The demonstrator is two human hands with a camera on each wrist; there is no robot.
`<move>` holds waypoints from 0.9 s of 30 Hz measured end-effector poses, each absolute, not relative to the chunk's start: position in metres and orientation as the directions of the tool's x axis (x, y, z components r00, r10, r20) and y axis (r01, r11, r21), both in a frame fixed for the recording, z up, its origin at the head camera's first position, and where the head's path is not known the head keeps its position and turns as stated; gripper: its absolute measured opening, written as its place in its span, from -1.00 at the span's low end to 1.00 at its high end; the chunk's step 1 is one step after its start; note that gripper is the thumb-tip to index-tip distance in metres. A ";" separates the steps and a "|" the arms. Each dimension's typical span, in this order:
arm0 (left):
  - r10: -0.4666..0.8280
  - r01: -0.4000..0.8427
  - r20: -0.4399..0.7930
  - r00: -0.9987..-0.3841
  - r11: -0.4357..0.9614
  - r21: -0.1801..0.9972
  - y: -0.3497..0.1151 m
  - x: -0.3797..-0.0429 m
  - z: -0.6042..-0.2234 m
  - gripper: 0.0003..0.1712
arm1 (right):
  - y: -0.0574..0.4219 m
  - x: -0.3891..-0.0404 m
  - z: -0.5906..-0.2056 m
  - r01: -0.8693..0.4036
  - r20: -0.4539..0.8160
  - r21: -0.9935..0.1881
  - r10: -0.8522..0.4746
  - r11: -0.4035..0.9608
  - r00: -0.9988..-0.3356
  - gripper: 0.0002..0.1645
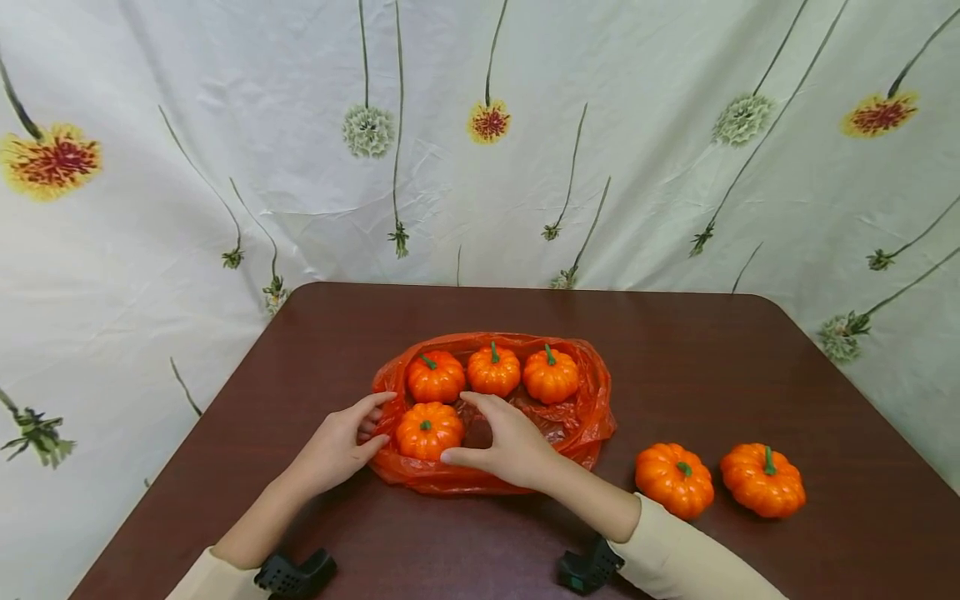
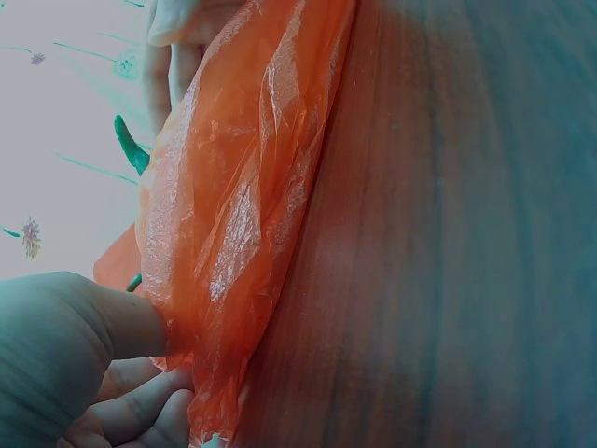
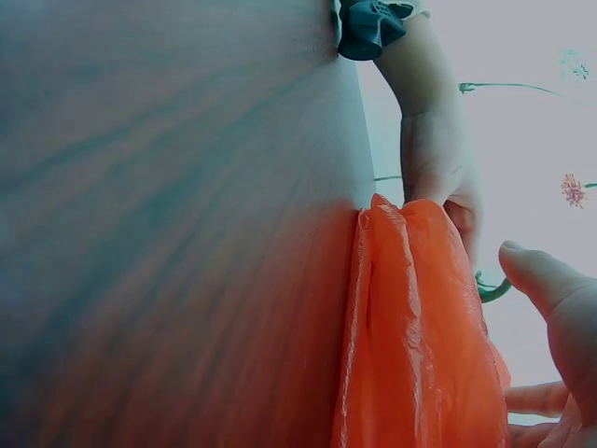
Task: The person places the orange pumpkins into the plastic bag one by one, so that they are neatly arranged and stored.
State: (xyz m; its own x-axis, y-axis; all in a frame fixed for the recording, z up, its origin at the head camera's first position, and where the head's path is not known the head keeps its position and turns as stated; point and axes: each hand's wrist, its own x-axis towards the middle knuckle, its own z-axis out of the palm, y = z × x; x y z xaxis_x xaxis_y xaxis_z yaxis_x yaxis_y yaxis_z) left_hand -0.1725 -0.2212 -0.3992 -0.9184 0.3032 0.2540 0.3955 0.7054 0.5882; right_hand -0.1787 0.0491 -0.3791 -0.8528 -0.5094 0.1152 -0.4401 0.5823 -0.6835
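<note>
An orange-red plastic bag [image 1: 592, 433] lies spread wide on the table with its rim rolled low. Inside, three small orange pumpkins with green stems stand along the back: left [image 1: 437, 379], middle [image 1: 494, 372] and right [image 1: 551, 377]. Another pumpkin [image 1: 429, 432] sits at the front left of the bag. My left hand [image 1: 341, 446] is at the bag's left rim; the left wrist view shows its thumb [image 2: 131, 322] and curled fingers about the plastic edge. Over the bag, my right hand [image 1: 517, 446] has thumb and fingers spread beside the front pumpkin, holding nothing.
To the right of the bag, two more pumpkins, one nearer [image 1: 674, 481] and one farther right [image 1: 763, 481], rest on the dark brown table [image 1: 697, 358]. Behind the table hangs a white flower-print cloth [image 1: 465, 200]. Black devices [image 1: 296, 573] are worn at both wrists.
</note>
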 end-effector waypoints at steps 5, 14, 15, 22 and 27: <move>0.305 0.394 0.249 -0.919 0.707 0.588 -0.221 -0.172 -0.400 -0.38 | 0.057 -0.176 -0.377 -0.438 0.124 -0.694 -0.504 0.571 -0.855 -0.01; 0.312 0.410 0.265 -0.912 0.707 0.577 -0.222 -0.173 -0.399 -0.38 | 0.081 -0.171 -0.373 -0.403 0.144 -0.722 -0.447 0.562 -0.883 -0.05; 0.313 0.410 0.265 -0.912 0.707 0.576 -0.222 -0.173 -0.399 -0.38 | 0.084 -0.171 -0.373 -0.401 0.149 -0.723 -0.439 0.563 -0.886 -0.06; 0.307 0.401 0.258 -0.916 0.707 0.582 -0.222 -0.172 -0.399 -0.38 | 0.108 -0.170 -0.373 -0.345 0.134 -0.742 -0.377 0.575 -0.916 -0.08; 0.306 0.399 0.256 -0.917 0.708 0.582 -0.222 -0.172 -0.399 -0.38 | 0.124 -0.169 -0.372 -0.340 0.146 -0.739 -0.354 0.582 -0.924 -0.09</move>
